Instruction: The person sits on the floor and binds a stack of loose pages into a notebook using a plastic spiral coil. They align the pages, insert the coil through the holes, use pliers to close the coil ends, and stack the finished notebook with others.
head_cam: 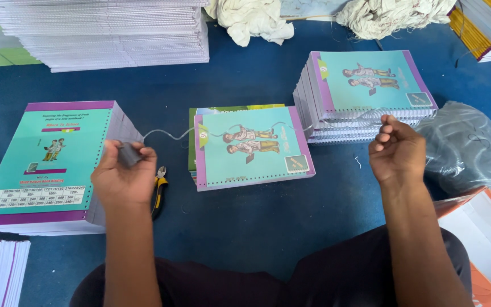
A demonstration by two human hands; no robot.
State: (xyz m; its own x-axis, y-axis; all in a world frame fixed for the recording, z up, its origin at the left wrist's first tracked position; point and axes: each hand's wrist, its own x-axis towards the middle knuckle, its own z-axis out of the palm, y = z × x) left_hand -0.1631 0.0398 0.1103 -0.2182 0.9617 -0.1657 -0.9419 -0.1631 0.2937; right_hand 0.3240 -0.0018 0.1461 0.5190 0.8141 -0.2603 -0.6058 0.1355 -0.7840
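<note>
Seen from above, a person's left hand (123, 170) is closed on a small dark grey holder and the right hand (396, 149) is curled shut on the far end of a clear plastic spiral coil (223, 132) — the hands are well apart, with the coil stretched between them over a teal-covered notebook (252, 149) lying unbound on the blue tabletop (257, 222). Judging by the layout, a stack of spiral-bound notebooks (365, 91) at right is finished, while the punched unbound stack (52, 165) at left remains — yellow-handled pliers (158, 190) lie beside the left hand.
</note>
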